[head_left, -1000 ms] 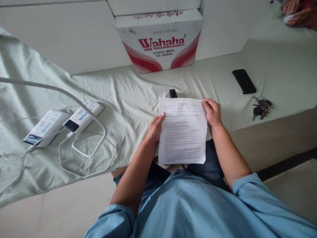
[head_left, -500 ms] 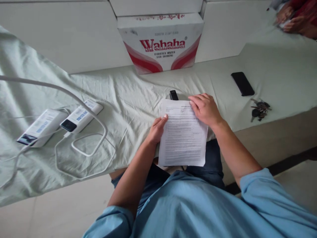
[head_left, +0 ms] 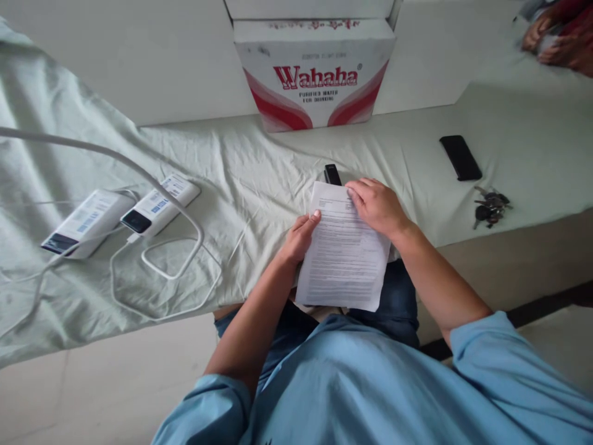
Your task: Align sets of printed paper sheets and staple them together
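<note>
A printed white paper sheet (head_left: 340, 259) lies over the edge of a surface covered in pale green cloth (head_left: 259, 173), reaching down over my lap. My left hand (head_left: 302, 238) pinches its left edge with the thumb on top. My right hand (head_left: 377, 207) lies flat on the sheet's top right part, fingers pointing left. A small black object (head_left: 332, 175) sits just beyond the sheet's top edge, partly hidden by it.
A white and red Wahaha carton (head_left: 315, 74) stands at the back. Two white power banks (head_left: 125, 213) with white cables (head_left: 162, 272) lie to the left. A black phone (head_left: 460, 157) and a bunch of keys (head_left: 491, 207) lie to the right. Another person's hands (head_left: 551, 37) show top right.
My right hand left the sheet's top right corner and moved left to lie flat on the sheet's upper part. The sheet tilted slightly. My view shifted a little left.
</note>
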Demonstrator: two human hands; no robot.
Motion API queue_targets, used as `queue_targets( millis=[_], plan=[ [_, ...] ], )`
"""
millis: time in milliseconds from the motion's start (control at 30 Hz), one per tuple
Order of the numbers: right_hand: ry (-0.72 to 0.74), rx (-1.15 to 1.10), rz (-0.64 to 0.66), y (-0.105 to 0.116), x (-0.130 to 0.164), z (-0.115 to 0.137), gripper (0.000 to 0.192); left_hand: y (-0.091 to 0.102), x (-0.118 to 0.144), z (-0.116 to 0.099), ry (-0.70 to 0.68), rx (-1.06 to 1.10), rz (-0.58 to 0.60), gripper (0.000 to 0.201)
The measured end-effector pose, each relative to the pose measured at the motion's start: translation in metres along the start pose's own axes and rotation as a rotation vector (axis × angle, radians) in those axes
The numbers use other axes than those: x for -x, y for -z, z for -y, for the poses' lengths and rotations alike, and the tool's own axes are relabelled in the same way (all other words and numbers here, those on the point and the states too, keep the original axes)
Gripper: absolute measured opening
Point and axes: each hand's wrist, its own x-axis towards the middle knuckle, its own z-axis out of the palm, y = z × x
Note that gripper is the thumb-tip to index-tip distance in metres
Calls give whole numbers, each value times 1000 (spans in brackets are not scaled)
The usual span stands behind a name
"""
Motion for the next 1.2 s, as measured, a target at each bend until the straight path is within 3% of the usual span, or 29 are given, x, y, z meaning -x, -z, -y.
queue_targets(
  millis=[133,300,400,567,667,833,1000,1200],
  plan=[
    [-88,-148,39,-2,-6,-8,32,-4,3,-5,9,13,40,69],
    [-98,-271,108,2,-11,-18,29,-7,6,-16,-47,-67,109,66],
    [-74,-312,178,3,-14,-19,28,-9,4,-24,-118,-148,63,53],
    [-14,-417,309,-6,-17,-19,29,-11,-14,-33,-240,-584,-109,26],
    [-55,-420,320,-15,-15,-27,26,-12,-23,-35,-268,-852,-140,25],
    [-75,-280,243,-30,1,-54,21,-13,-26,-31,-220,-1084,-143,31],
    [-37,-218,180,-39,3,-74,19,-11,-34,-28,-215,-1056,-201,24],
    [7,-187,232,-39,-25,-80,18,-6,-49,-24,-250,-1015,-293,21]
  ],
)
